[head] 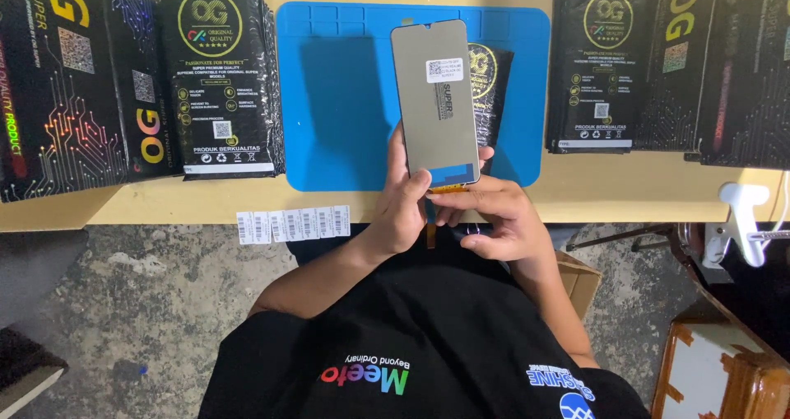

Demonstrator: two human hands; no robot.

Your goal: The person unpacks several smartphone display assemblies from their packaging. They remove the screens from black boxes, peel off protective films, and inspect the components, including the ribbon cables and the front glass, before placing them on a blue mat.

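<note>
The person holds a phone display panel (435, 98) upright above the blue work mat (337, 98), its grey back facing up toward the camera with a small white sticker near the top. The left hand (403, 205) wraps the panel's lower left edge, fingers closed on it from behind and thumb along the side. The right hand (494, 217) sits just under the bottom edge, its fingertips (444, 209) pinched narrowly at the orange flex cable (451, 189) that pokes out there.

From where I stand, the panel looks already out of its packaging: a black pouch (491, 81) lies on the mat right behind it, partly hidden. So the unpacking seems done, and the work now appears to be at the checking or handling of the flex tail. Whether anything is being peeled or only steadied, I cannot tell.

Much seems left to go through. A stack of black pouches (220, 81) stands at the mat's left, another stack (594, 69) at its right, with black boxes (74, 81) beyond. A strip of barcode labels (294, 224) hangs at the near edge of the wooden table (576, 193), apparently still unused.
</note>
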